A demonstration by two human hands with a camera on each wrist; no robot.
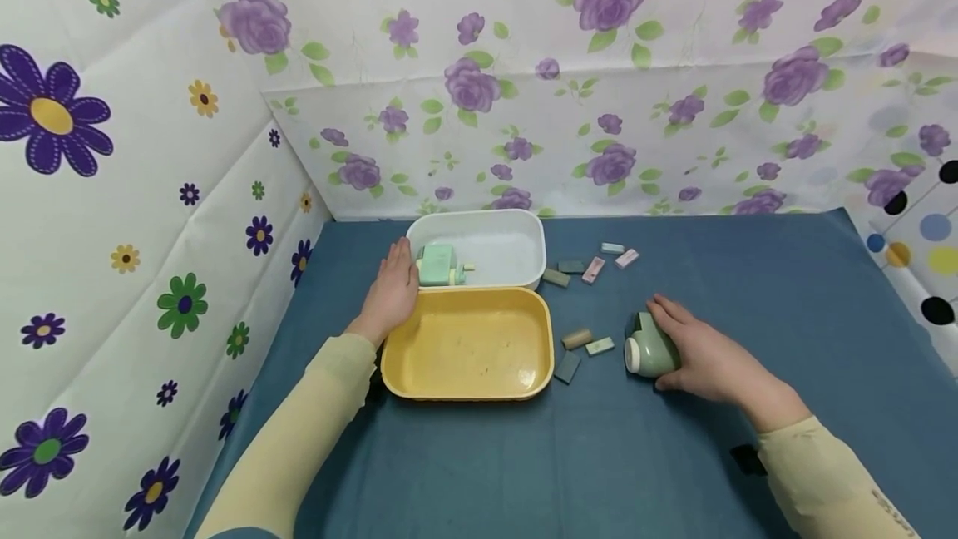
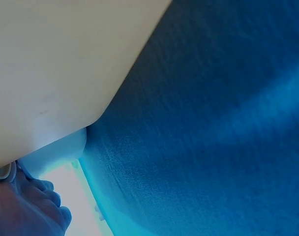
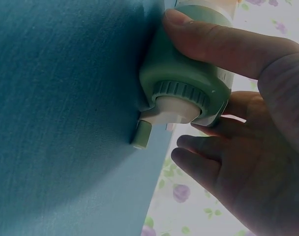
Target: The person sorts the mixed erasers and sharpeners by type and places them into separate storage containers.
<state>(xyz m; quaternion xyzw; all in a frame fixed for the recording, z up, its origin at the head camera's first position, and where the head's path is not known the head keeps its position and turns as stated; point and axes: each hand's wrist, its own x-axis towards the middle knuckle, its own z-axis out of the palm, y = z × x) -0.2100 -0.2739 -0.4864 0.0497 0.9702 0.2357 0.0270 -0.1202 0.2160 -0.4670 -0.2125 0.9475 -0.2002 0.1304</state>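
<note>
In the head view, one yellow tray (image 1: 467, 343) stands on the surface (image 1: 479, 472), with one white tray (image 1: 486, 235) directly behind it holding one mint dispenser (image 1: 437, 264). Right of the yellow tray are eight small blocks (image 1: 594, 270): three near it, five farther back. Beyond the three lies one green bottle (image 1: 654, 352) on its side, white end facing the yellow tray. The right hand (image 1: 707, 356) spans the bottle, thumb and fingers on opposite sides; the left hand (image 1: 391, 285) lies along the trays' left ends, fingers nearly straight, grasping nothing visible.

The left wrist view catches only part of that hand; how firmly it presses, I cannot tell.

The right wrist view shows the thumb bent onto the bottle, lower fingers free. The step seems to be gripping it; the next move probably calls for a firmer hold before any lift.
</note>
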